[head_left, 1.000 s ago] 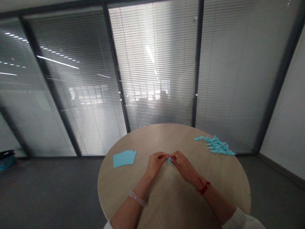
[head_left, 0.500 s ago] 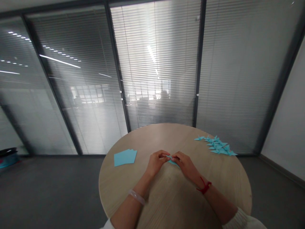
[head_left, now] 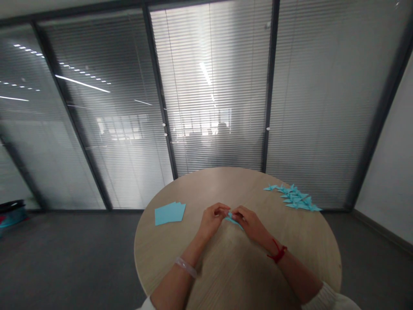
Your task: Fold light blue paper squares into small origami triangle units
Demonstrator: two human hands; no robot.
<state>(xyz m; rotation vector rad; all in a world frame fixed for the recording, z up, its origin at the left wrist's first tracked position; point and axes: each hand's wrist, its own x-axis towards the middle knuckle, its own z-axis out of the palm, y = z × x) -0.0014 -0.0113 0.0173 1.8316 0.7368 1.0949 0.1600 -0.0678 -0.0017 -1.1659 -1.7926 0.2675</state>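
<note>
Between my two hands, over the middle of the round table [head_left: 222, 181], is a small piece of folded blue paper [head_left: 232, 221]. My left hand [head_left: 213, 218] pinches its left side, thumb and fingertips together. From the other side my right hand [head_left: 248, 219] grips it with bent fingers. Part of the paper is hidden behind the fingertips, so its exact folded shape is hard to make out. One narrow strip of it points down and to the right, below my right fingers.
Flat sheets of blue paper [head_left: 170, 214] lie overlapped on the table's left. Several folded blue paper cranes [head_left: 295, 197] are grouped near the right back edge. Behind the table stands a glass partition with blinds [head_left: 219, 86]. A dark and blue object [head_left: 13, 213] is at the far left.
Both hands stay in nearly the same place with small finger movements. A little more of the folded paper shows between the fingertips now.
</note>
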